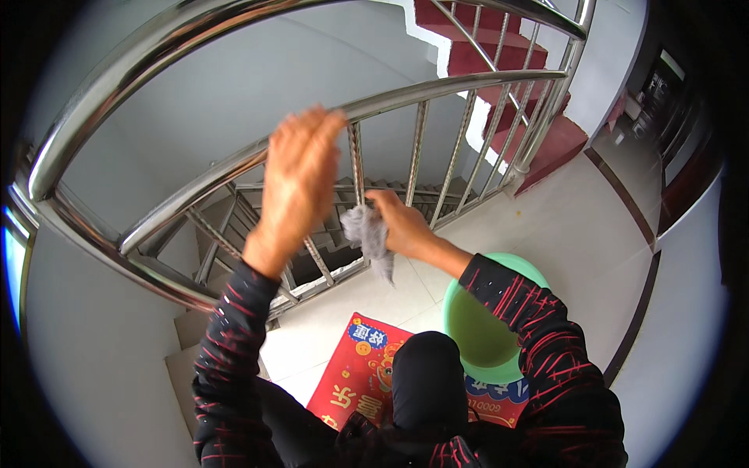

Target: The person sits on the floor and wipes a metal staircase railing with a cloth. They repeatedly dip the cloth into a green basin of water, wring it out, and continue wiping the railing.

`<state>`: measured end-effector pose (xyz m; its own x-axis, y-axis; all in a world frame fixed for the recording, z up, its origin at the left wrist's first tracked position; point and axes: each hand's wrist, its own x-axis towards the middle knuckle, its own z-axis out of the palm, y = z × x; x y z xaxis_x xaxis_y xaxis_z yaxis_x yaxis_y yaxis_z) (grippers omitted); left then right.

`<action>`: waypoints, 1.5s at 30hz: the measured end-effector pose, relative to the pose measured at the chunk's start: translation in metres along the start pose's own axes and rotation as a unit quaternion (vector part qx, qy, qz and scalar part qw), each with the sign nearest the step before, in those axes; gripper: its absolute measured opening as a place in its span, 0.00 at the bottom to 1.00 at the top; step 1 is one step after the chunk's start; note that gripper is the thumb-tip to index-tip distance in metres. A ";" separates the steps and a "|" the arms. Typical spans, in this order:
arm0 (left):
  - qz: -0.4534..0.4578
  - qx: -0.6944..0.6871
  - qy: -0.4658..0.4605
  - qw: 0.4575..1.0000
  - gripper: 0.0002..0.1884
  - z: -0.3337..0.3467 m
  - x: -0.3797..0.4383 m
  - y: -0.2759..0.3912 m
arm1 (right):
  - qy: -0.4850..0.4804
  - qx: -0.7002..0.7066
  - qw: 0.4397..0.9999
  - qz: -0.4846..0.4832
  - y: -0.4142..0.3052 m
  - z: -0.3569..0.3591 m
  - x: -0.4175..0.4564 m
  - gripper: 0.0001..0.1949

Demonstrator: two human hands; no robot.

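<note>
My left hand (301,175) rests on or just over the middle rail (450,86) of a stainless steel railing, fingers over its top; it is a little blurred. Lower and to the right, my right hand (401,225) holds a grey cloth (370,234) against a twisted metal baluster (356,158). The cloth's loose end hangs below the fingers. Beneath my right forearm a green plastic basin (453,316) with murky greenish liquid stands on the floor, partly hidden by the sleeve.
A red printed mat (351,374) lies under my knee and beside the basin. The thick curved handrail (117,76) runs above the middle rail. Beyond the balusters, grey stairs (327,234) lead down; red steps (506,117) rise at the upper right. A wall stands at the right.
</note>
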<state>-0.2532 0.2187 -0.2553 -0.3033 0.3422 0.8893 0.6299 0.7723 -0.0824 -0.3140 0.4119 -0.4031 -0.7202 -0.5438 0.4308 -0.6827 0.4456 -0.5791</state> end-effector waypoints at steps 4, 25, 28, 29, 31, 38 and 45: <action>-0.205 -0.163 -0.070 0.962 0.22 0.018 -0.085 0.052 | -0.072 0.086 0.981 0.161 0.000 -0.007 -0.001 0.20; -0.601 -0.544 0.109 0.575 0.15 0.078 -0.121 0.053 | -0.056 0.592 0.746 0.299 -0.005 -0.017 -0.036 0.24; -0.559 -0.454 0.132 0.681 0.15 0.084 -0.120 0.049 | 0.099 0.583 0.766 0.250 0.000 -0.017 -0.020 0.20; -0.531 -0.424 0.150 0.718 0.15 0.086 -0.115 0.047 | 0.111 0.593 0.776 0.184 0.004 -0.019 -0.012 0.22; -0.496 -0.388 0.165 0.759 0.16 0.080 -0.088 0.046 | 0.181 0.567 0.798 0.097 -0.030 -0.032 0.010 0.25; -0.363 -0.237 0.185 0.882 0.18 0.110 -0.043 0.015 | 0.276 0.402 0.872 -0.038 -0.064 -0.010 0.071 0.23; -0.366 -0.210 0.067 0.904 0.15 0.104 -0.062 -0.021 | 0.269 0.220 0.938 0.003 -0.046 -0.004 0.092 0.28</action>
<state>-0.3218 0.2372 -0.3558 -0.6768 -0.2680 0.6856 0.5203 0.4848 0.7031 -0.3489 0.3441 -0.3338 -0.7626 -0.0518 0.6448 -0.6469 0.0467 -0.7612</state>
